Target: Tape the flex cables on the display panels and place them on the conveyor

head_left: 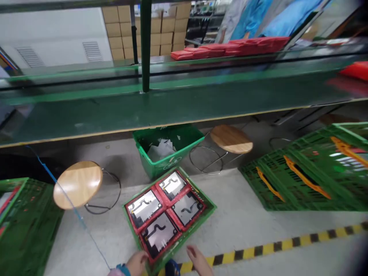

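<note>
A green plastic crate (208, 207) sits on the grey floor, filled with several red-framed flat packs with shiny silver faces (166, 209). My left hand (137, 263) is at the crate's near corner, fingers curled against its rim and the nearest pack. My right hand (199, 260) hovers just right of that corner above the floor, fingers stretched out and holding nothing. Only the tops of both hands show at the bottom edge.
A green bin (168, 147) with white scraps stands behind the crate. Two round wooden stools (77, 184) (231, 138) flank it. Folded green crates (310, 172) lie right, another crate (23, 218) left. A green conveyor bench (172, 99) carries red packs (230, 48). Yellow-black tape (276, 245) marks the floor.
</note>
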{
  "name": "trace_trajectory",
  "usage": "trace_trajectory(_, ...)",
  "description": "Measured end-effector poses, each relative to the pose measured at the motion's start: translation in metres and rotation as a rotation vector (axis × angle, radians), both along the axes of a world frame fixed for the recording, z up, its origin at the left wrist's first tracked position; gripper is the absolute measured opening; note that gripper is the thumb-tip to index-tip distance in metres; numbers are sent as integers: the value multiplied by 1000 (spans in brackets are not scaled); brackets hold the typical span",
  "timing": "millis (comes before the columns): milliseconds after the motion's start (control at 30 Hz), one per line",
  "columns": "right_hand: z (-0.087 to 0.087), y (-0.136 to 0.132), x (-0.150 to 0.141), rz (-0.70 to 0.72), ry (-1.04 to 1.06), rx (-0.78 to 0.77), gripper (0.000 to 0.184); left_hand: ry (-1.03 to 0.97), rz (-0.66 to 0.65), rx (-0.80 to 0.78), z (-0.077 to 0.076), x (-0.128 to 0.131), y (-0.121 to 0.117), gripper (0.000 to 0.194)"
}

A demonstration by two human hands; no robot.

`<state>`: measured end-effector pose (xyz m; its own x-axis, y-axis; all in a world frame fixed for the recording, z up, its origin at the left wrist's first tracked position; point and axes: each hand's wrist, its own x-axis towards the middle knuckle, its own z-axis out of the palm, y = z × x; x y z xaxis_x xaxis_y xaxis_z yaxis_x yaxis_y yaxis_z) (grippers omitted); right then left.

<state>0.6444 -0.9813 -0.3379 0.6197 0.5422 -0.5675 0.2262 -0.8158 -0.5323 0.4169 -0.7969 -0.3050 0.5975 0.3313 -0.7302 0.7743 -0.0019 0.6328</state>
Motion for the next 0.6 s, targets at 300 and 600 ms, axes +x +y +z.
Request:
trace_trajectory(300,-186,108,35,849,-123,208,41,-497,190,690,-151,8,106,22)
trace_trajectory(600,-227,137,-5,1217,-248,140,48,-596,458,957,-181,-3,97,21)
